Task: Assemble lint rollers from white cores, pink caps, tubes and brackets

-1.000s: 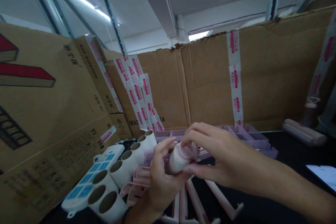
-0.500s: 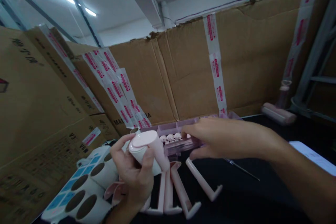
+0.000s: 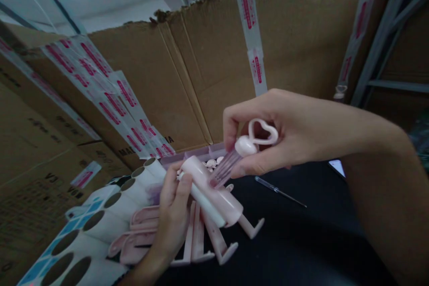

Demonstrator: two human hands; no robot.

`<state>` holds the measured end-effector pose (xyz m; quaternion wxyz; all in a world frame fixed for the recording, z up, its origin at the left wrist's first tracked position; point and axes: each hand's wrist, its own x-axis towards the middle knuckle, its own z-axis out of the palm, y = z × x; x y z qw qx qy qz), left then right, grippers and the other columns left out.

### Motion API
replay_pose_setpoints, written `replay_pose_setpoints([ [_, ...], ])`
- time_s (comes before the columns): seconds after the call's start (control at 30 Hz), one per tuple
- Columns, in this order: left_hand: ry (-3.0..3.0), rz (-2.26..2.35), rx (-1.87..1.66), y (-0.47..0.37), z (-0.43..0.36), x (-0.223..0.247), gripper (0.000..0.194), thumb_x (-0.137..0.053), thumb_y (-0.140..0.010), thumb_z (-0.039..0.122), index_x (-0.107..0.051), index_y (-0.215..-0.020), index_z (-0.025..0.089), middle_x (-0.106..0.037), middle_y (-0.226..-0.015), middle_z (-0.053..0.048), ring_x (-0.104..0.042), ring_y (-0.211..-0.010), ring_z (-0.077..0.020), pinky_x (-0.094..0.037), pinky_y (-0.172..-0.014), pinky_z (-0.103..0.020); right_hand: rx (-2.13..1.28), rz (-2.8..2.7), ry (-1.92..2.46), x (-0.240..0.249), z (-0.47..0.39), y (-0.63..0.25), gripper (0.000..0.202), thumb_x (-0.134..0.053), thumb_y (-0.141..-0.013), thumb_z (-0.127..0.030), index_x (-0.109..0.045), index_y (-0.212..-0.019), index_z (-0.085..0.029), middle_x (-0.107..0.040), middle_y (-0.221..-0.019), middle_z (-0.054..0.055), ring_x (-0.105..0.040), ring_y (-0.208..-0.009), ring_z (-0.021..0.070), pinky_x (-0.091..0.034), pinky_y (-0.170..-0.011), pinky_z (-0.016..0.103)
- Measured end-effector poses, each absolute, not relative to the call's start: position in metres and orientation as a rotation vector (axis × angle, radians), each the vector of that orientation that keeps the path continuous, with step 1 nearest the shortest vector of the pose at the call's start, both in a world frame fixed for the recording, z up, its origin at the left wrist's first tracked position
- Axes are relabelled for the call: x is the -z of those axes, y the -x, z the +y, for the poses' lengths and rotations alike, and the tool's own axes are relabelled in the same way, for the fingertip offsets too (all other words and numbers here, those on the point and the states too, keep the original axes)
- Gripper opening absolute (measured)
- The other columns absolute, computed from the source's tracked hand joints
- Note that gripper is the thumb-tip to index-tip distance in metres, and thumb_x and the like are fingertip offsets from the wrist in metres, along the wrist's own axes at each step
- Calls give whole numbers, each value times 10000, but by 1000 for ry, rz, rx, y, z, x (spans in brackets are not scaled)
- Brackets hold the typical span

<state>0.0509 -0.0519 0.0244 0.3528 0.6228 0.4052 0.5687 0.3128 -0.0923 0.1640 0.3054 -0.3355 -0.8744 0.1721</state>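
Note:
My left hand is wrapped round a pink-and-white cylinder, which slants down to the right. Between the thumb and fingers of my right hand is a clear pink stick-like piece with a white heart-shaped loop. Its lower end meets or overlaps the cylinder's upper side; whether it goes inside cannot be seen. Beneath the cylinder lie several pink L-shaped handles. Pink curved shells are beside my left wrist.
White rolls with hollow cores line the left side. A purple compartment tray holding small pink parts stands behind my hands. On the black table lies a thin screwdriver. A cardboard wall rises at the back.
My right hand has come up from the tray with the heart-looped piece and moved to the cylinder. My left hand has turned the cylinder from upright to slanting. The view has shifted.

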Motion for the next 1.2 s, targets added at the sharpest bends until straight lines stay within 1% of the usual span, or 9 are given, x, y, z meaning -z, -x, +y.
replay_pose_setpoints([
  [0.1,-1692,997,-1231,-53,-65,-15,338,-636,-990,520,-642,-1146,220,-712,-924,-33,-706,-816,-184,-592,-704,-260,-532,-2328,918,-166,-101,-321,203,-792,-912,-317,-657,-792,-223,-569,-581,-114,-518,-484,49,-359,-419,155],
  [0.2,-2068,1021,-1059,-49,-79,-2,254,-627,-1012,369,-620,-1243,264,-756,-1140,-65,-738,-1059,-223,-606,-933,-347,-686,-2429,1079,-164,-107,-332,203,-769,-907,-381,-684,-778,-249,-596,-563,-87,-537,-458,81,-378,-400,189],
  [0.3,-2718,935,-850,-46,-92,13,405,-584,-983,181,-584,-1379,267,-690,-1404,-107,-650,-1317,-267,-547,-1106,-461,-705,-2518,1267,-157,-105,-338,108,-774,-861,-320,-721,-782,-268,-646,-570,-62,-586,-471,116,-400,-407,223],
  [0.4,-3019,717,-648,-49,-100,25,566,-583,-912,122,-531,-1471,195,-652,-1481,-150,-599,-1399,-310,-515,-1153,-551,-654,-2555,1405,-149,-94,-337,98,-750,-860,-317,-706,-787,-268,-683,-568,-58,-609,-437,138,-373,-373,250],
  [0.53,-3129,532,-535,-54,-99,40,581,-597,-922,192,-522,-1495,133,-686,-1426,-196,-640,-1352,-355,-475,-1156,-644,-693,-2590,1430,-144,-73,-330,111,-718,-871,-325,-673,-816,-239,-672,-521,-68,-640,-440,141,-390,-389,227],
  [0.73,-3132,573,-535,-51,-92,47,455,-566,-977,212,-581,-1427,142,-766,-1223,-129,-721,-1167,-317,-436,-1183,-611,-966,-2611,1430,-143,-53,-320,143,-701,-877,-327,-608,-872,-220,-720,-644,-26,-736,-583,185,-473,-464,223],
  [0.97,-3113,582,-704,-45,-84,56,340,-567,-929,135,-634,-1260,173,-778,-1030,-38,-724,-973,-233,-101,-1337,-577,-1014,-2608,1490,-129,-36,-308,226,-778,-796,-323,-602,-893,-219,-673,-618,-43,-732,-604,202,-460,-464,230],
  [1.03,-3134,548,-742,-44,-81,56,337,-575,-890,119,-641,-1217,165,-776,-973,-34,-730,-902,-226,-126,-1334,-585,-1038,-2625,1487,-123,-30,-306,269,-801,-778,-358,-606,-898,-215,-674,-611,-43,-725,-602,200,-451,-460,225],
  [1.2,-3183,501,-729,-42,-74,53,329,-583,-831,114,-664,-1148,149,-776,-902,-43,-744,-813,-222,-321,-1281,-575,-1043,-2612,1512,-117,-24,-300,329,-793,-764,-372,-607,-967,-192,-687,-635,-24,-754,-642,225,-501,-477,223],
])
